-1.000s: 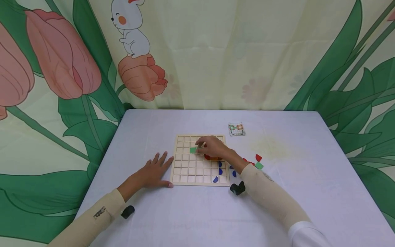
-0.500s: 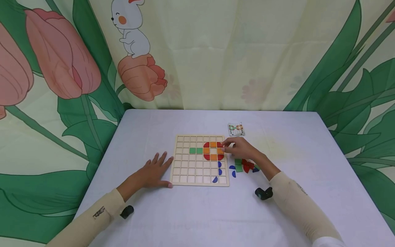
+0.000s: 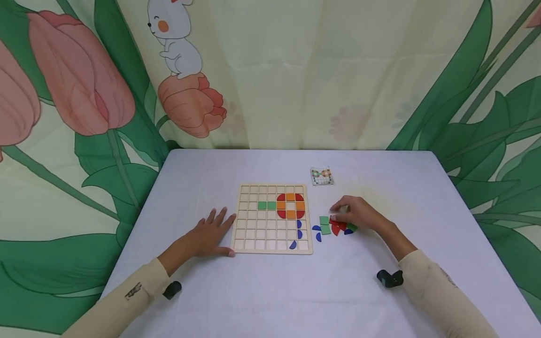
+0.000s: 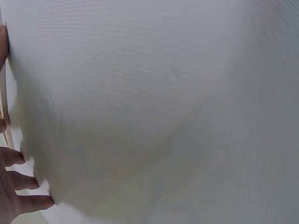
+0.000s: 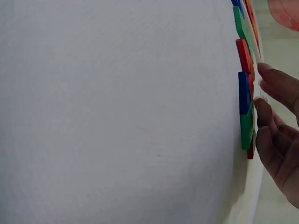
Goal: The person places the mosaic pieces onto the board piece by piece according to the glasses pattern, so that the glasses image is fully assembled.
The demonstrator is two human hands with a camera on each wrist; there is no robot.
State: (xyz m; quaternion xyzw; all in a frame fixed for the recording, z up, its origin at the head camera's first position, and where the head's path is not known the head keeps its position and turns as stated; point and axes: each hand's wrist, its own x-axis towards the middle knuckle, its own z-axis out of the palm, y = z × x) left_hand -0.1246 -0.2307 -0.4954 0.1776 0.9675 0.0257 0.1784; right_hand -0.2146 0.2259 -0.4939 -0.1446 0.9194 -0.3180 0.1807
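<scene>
My left hand (image 3: pixel 207 238) lies flat with spread fingers, its fingertips at the left edge of a wooden grid board (image 3: pixel 253 225). In the left wrist view, only some fingers (image 4: pixel 35 203) show at the left border. To the right of the board, my right hand (image 3: pixel 357 212) hovers over a loose pile of tiles, its thumb by a red tile (image 3: pixel 335 229). Thumb and fingers stand apart in the right wrist view, with nothing between them. On the board, two green squares (image 3: pixel 267 205) adjoin a ring of orange squares (image 3: pixel 290 214) and red rounded corner tiles (image 3: pixel 281 213).
Blue half-round tiles (image 3: pixel 299 224) lie on the board's right side. Several green squares (image 3: pixel 325 229) and a blue tile (image 3: pixel 348 231) are in the pile. A small pattern card (image 3: pixel 322 176) lies beyond it on the white-covered table (image 3: pixel 270 291).
My right hand has moved off the board, rightward to the pile, leaving two green squares and the red-orange ring in sight. My left hand stays at the board's edge.
</scene>
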